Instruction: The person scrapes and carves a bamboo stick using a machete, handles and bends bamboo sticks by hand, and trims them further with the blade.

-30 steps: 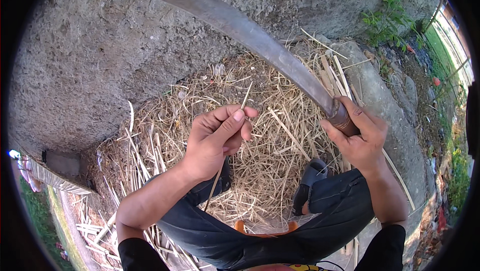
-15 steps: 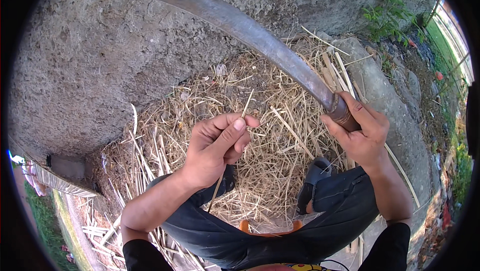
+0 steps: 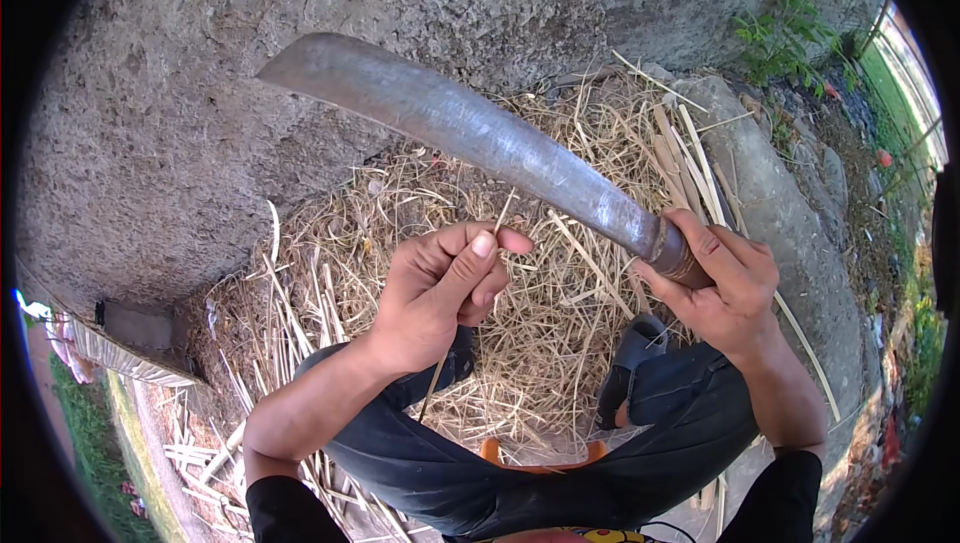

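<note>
A long machete with a broad, curved metal blade [image 3: 470,123] reaches across the upper middle, its tip pointing left. My right hand [image 3: 722,278] is closed around its dark handle [image 3: 676,255]. Pinched between the thumb and fingers of my left hand [image 3: 436,291] is a thin pale strip [image 3: 431,393], likely split bamboo or wood. One short end sticks up past the fingertips; the longer part hangs below the hand toward my lap. The blade lies beyond the strip's upper end, and I see a gap between them.
Shavings [image 3: 520,373] cover the ground between my feet. Loose strips [image 3: 290,323] lie at left, with more on a stone slab [image 3: 790,233] at right. A rough wall [image 3: 180,143] rises ahead. Part of an orange seat [image 3: 491,450] shows below me.
The machete's blade has come down toward me and rolled, so its flat side shows broader. My left hand keeps its pinch on the strip, nearly in the same place.
</note>
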`<state>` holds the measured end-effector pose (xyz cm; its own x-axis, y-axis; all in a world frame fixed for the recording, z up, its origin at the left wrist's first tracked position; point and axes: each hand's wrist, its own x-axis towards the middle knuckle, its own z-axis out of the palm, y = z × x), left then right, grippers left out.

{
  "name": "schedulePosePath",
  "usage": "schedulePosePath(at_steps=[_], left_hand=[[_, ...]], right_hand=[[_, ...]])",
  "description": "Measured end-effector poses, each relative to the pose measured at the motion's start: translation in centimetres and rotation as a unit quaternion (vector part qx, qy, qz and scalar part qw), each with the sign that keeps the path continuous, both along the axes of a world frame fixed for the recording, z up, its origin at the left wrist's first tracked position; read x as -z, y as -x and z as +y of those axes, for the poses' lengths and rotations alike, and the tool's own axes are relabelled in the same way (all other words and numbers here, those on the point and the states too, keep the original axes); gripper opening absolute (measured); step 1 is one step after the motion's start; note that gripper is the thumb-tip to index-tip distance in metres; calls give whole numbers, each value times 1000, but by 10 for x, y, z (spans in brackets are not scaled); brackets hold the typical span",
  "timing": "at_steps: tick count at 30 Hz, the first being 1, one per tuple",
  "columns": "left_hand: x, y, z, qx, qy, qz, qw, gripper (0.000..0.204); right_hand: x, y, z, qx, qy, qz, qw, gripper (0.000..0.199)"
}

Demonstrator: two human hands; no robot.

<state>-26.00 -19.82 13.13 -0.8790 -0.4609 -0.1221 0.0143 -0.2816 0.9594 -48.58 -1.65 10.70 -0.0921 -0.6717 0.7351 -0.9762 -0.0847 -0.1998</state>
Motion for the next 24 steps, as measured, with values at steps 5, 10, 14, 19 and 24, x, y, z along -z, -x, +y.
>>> schedulePosePath(at_steps=[5,10,14,19,24], left_hand=[[12,-8,-2,-6,-6,47,999,26],[4,-1,-3,11,-4,19,1000,27],[0,-4,-7,28,-8,41,999,32],[4,10,-27,-5,27,86,996,35],[-2,38,-25,-11,49,140,989,33]], right_hand=[[0,-10,2,-41,-22,1,999,56],[-6,2,-1,5,-26,-3,1000,53],[-2,17,-5,38,24,-188,981,45],[7,11,-13,36,-82,-462,882,48],[6,22,-39,144,-94,-22,985,69]])
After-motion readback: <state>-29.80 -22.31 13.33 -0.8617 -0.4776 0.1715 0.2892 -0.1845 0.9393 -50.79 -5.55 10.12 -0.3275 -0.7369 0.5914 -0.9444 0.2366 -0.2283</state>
